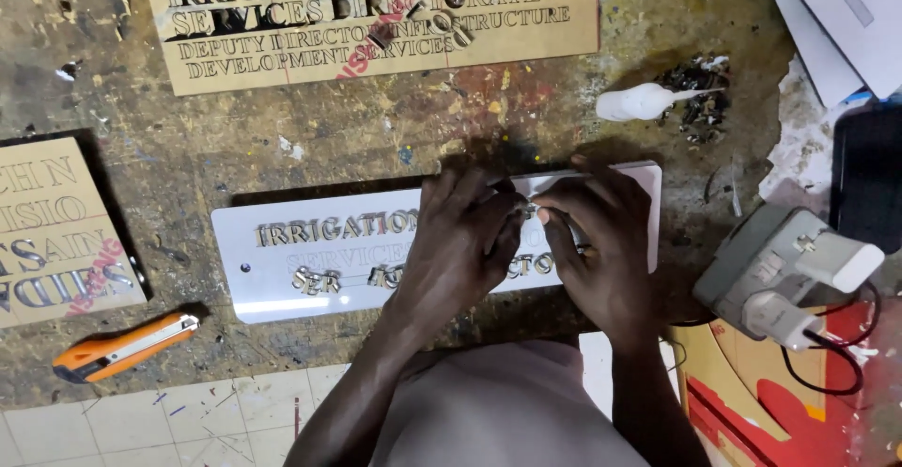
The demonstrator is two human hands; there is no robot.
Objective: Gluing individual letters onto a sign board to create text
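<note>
A long white sign plate lies on the stained workbench, with rows of small metallic cut-out letters stuck along it. My left hand rests on the middle of the plate, fingertips pressed at the end of the upper row. My right hand sits beside it on the plate's right half, fingers pinched together with the left fingers over one small metallic letter. The hands hide the middle of the plate.
A tan template board with cut-out lettering lies at the top, another tan board at the left. An orange utility knife sits lower left. A white glue bottle, loose letter scraps and a power adapter lie right.
</note>
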